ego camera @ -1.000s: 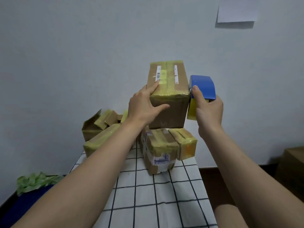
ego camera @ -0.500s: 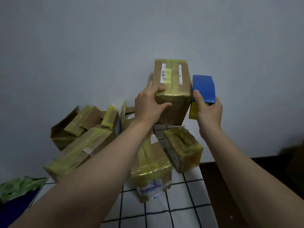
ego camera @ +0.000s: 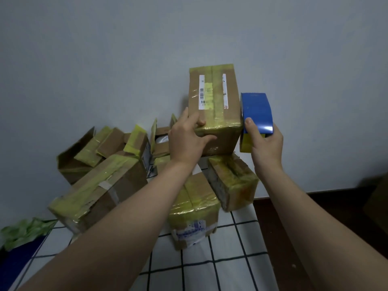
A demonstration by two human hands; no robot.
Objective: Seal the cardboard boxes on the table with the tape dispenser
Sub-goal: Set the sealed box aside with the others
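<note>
- Worktop: nearest the camera, below both forearms, covered with a white cloth in a dark grid. The near part of it is bare.
- Sealed boxes: a taped box with a printed label lies below the left wrist; a second taped box lies beneath the right hand, just beside the first.
- Left of the left arm: a long box with yellowish tape, and behind it an open box with flaps up, judged not yet sealed.
- Left hand: its grip is closed on the near left corner of the raised cardboard box, thumb on the front face, fingers on top.
- Right hand: its grip is wrapped around the blue tape dispenser, which sits against the right side of the raised box, thumb along its near edge.
- Step in hand, as judged: running tape down the right side of the raised box, whose top seam is already taped.
- Next move, as judged: calls for steady counter-pressure from the left hand while the dispenser is drawn along, then a clean cut.
- Room: plain pale wall directly behind the boxes; dark floor lower right.
</note>
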